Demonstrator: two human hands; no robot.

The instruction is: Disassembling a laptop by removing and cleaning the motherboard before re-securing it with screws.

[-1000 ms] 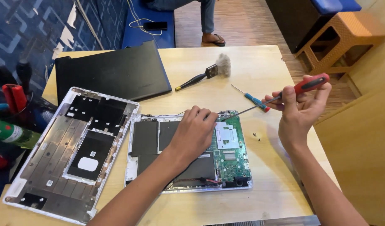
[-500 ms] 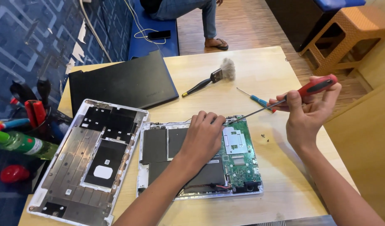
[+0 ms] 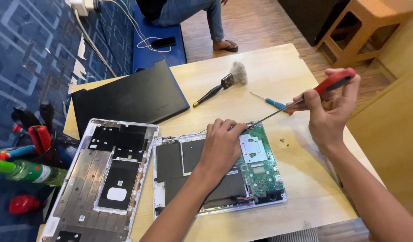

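The counter (image 3: 278, 71) carries the opened laptop base (image 3: 215, 172) at lower centre, board side up for access, with its removed bottom cover (image 3: 101, 179) parked at lower left. The left hand (image 3: 222, 145) presses flat, fingers spread, on the base to steady it. The right hand (image 3: 329, 107), at centre right, is clamped around the red-handled screwdriver (image 3: 296, 102), angling its tip down to the base's upper edge.

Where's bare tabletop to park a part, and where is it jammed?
Free: the far right of the table, beyond the brush and small blue screwdriver; also the near right corner beside the opened laptop, apart from tiny screws. Crowded: the left half, where the removed cover and black laptop sit close.
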